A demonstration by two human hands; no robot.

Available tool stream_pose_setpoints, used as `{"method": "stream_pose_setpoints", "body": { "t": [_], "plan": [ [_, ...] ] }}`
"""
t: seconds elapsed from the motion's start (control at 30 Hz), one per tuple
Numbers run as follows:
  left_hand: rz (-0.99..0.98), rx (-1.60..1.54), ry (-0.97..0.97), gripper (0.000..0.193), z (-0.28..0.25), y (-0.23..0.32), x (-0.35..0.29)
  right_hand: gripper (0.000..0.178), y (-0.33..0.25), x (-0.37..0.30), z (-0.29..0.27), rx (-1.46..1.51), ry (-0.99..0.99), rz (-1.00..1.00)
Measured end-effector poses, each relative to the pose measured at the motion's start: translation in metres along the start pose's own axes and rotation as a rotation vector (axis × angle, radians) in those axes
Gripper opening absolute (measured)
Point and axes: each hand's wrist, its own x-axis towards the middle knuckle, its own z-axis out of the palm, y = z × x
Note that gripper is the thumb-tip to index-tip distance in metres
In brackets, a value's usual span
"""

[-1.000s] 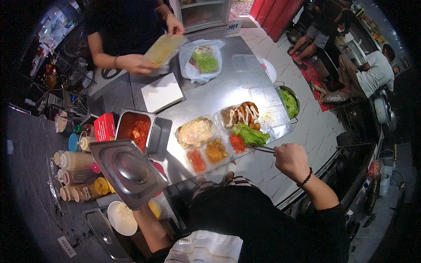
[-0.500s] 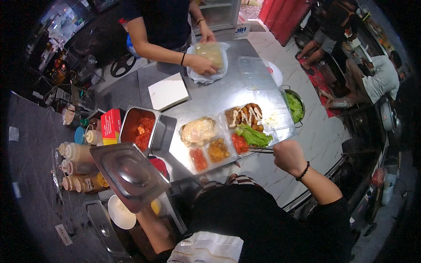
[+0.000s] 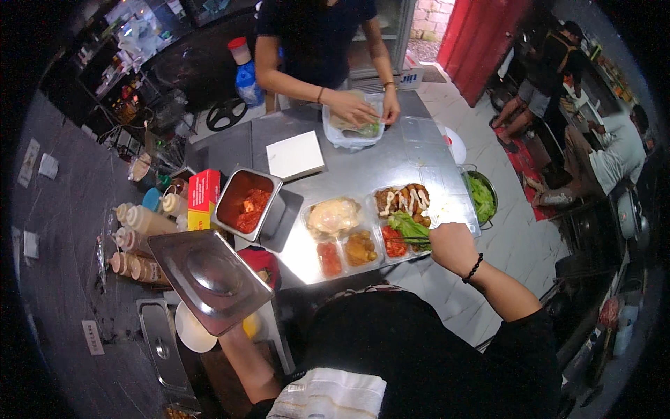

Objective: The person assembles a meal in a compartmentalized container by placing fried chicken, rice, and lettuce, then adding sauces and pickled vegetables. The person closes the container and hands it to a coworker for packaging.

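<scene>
My right hand [image 3: 454, 249] is closed around dark chopsticks [image 3: 417, 239], whose tips are at the lettuce [image 3: 408, 229] and the red kimchi [image 3: 393, 242] in a clear divided tray. Sauced brown pieces [image 3: 403, 201] lie above the lettuce. A second tray alongside has egg-topped food [image 3: 333, 217], yellow-brown chunks [image 3: 361, 247] and a red portion [image 3: 329, 258]. My left hand [image 3: 237, 341] holds a steel pan lid [image 3: 211, 278] tilted at its lower edge; its fingers are hidden beneath. Beyond the lid stands a deep steel pan [image 3: 273, 206] with kimchi [image 3: 252, 211] inside.
Across the steel table [image 3: 419, 112], a co-worker's hands [image 3: 354, 110] are at a lined plastic container [image 3: 349, 138]. A white box [image 3: 296, 155] lies nearby. Sauce bottles [image 3: 150, 222] and a red-yellow box [image 3: 203, 195] stand left; a lettuce colander [image 3: 494, 197] sits right. People work at far right.
The view has shifted, so the table sits further right. My right hand has come closer to the tray, chopsticks now at the lettuce. The co-worker's hands have shifted at the container.
</scene>
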Motion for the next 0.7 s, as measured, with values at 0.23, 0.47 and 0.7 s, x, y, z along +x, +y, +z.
{"method": "stream_pose_setpoints", "body": {
  "t": [0.23, 0.47, 0.7],
  "plan": [
    [0.032, -0.021, 0.056, 0.045, -0.027, 0.017, -0.004, 0.013, -0.014, 0.015, -0.009, -0.014, 0.133, -0.015],
    [0.020, -0.032, 0.091, 0.045, -0.050, 0.034, 0.012, 0.012, -0.032, 0.005, -0.094, -0.135, 0.139, 0.005],
    [-0.119, -0.047, 0.058, 0.045, -0.061, 0.030, 0.050, 0.014, -0.115, 0.047, -0.142, 0.074, 0.242, -0.126]
  ]
}}
